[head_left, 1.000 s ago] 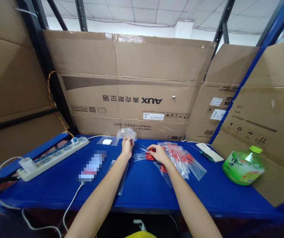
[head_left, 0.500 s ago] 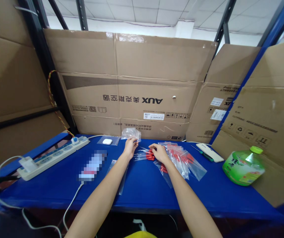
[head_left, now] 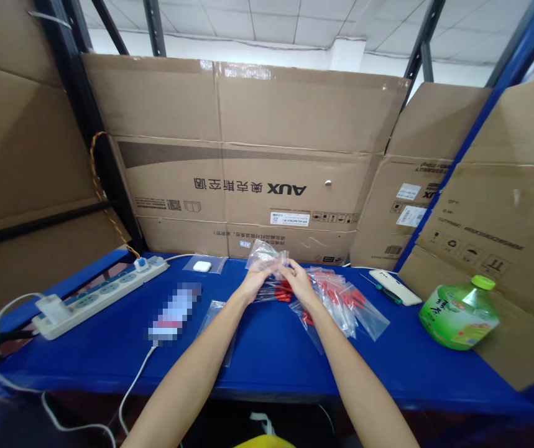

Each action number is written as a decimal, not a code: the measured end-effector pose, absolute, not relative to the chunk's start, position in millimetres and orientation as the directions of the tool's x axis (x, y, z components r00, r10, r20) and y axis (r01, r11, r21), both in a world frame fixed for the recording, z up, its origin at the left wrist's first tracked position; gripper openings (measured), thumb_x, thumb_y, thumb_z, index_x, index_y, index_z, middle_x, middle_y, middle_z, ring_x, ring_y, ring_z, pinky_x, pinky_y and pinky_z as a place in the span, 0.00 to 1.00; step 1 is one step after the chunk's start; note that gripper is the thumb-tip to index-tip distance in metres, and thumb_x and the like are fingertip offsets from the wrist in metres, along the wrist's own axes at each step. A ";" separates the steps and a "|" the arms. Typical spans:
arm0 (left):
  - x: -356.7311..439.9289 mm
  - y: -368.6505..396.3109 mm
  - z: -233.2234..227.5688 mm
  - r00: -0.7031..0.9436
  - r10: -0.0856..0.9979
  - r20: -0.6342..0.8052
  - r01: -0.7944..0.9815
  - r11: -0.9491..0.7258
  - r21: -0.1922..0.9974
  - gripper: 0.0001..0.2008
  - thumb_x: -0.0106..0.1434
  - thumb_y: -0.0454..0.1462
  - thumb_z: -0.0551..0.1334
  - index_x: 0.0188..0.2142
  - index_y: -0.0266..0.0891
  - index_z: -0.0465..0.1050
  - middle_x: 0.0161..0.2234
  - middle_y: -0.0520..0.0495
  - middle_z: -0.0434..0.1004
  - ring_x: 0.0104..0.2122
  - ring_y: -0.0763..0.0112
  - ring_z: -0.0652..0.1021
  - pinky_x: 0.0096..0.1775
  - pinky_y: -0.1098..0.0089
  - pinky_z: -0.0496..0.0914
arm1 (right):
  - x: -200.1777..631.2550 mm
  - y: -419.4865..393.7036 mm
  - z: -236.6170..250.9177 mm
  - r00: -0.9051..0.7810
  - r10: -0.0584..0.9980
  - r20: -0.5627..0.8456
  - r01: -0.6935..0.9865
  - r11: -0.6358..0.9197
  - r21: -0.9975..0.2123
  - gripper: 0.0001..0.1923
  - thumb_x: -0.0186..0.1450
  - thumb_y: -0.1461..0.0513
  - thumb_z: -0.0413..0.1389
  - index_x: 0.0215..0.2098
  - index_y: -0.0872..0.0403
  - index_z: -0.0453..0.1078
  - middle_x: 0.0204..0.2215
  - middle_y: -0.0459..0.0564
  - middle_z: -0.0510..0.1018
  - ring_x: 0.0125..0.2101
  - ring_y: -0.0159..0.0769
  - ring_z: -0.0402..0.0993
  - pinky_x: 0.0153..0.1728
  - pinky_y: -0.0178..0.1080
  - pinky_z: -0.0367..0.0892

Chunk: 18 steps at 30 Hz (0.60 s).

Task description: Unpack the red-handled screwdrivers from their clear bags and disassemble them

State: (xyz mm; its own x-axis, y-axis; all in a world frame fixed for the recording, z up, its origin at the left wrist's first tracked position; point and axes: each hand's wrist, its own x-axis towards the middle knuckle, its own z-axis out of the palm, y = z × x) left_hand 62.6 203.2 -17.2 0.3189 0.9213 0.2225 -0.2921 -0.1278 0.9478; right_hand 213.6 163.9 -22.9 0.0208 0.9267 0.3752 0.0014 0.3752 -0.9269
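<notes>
Both hands meet over the middle of the blue table (head_left: 267, 361). My left hand (head_left: 255, 283) holds a small clear plastic bag (head_left: 267, 254) raised a little above the table. My right hand (head_left: 297, 278) pinches the same bag from the right side. Just beneath the hands lie several loose red-handled screwdrivers (head_left: 280, 291). To the right of my right hand is a pile of clear bags holding red-handled screwdrivers (head_left: 341, 298). An empty clear bag (head_left: 215, 311) lies flat beside my left forearm.
A white power strip (head_left: 99, 295) with cables lies at the left. A small white case (head_left: 201, 266) sits on a bag at the back. A white device (head_left: 393, 286) and a green bottle (head_left: 460, 311) lie at the right. Cardboard boxes (head_left: 257, 155) wall the back and sides.
My left hand carried the clear bag from the back left toward the middle. My right hand left the loose screwdrivers and rose to take the bag's other side.
</notes>
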 end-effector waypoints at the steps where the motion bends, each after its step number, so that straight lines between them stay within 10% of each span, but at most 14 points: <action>1: 63.2 202.5 -16.7 0.336 0.909 0.246 -0.271 -0.157 0.950 0.15 0.52 0.40 0.72 0.40 0.38 0.79 0.40 0.46 0.82 0.38 0.69 0.77 0.42 0.71 0.68 | 212.8 163.6 -22.2 0.030 0.933 0.357 -0.033 0.358 -0.933 0.24 0.60 0.47 0.63 0.48 0.52 0.71 0.28 0.45 0.80 0.29 0.37 0.76 0.33 0.36 0.70; 10: 60.1 203.0 -11.4 0.389 0.894 0.224 -0.347 -0.083 0.934 0.21 0.57 0.41 0.68 0.50 0.40 0.76 0.46 0.42 0.80 0.41 0.67 0.78 0.40 0.69 0.72 | 227.7 164.9 -17.3 0.356 0.849 0.391 0.002 0.418 -0.908 0.22 0.57 0.46 0.65 0.35 0.53 0.69 0.20 0.41 0.72 0.20 0.30 0.66 0.23 0.32 0.62; 18: 59.6 206.4 -11.6 0.141 0.968 0.209 -0.315 -0.157 0.936 0.22 0.51 0.51 0.73 0.35 0.35 0.78 0.33 0.47 0.77 0.31 0.73 0.75 0.35 0.72 0.71 | 226.5 162.4 -14.0 0.366 0.833 0.414 0.064 0.421 -0.905 0.22 0.58 0.44 0.63 0.36 0.52 0.67 0.17 0.38 0.69 0.18 0.29 0.64 0.21 0.32 0.60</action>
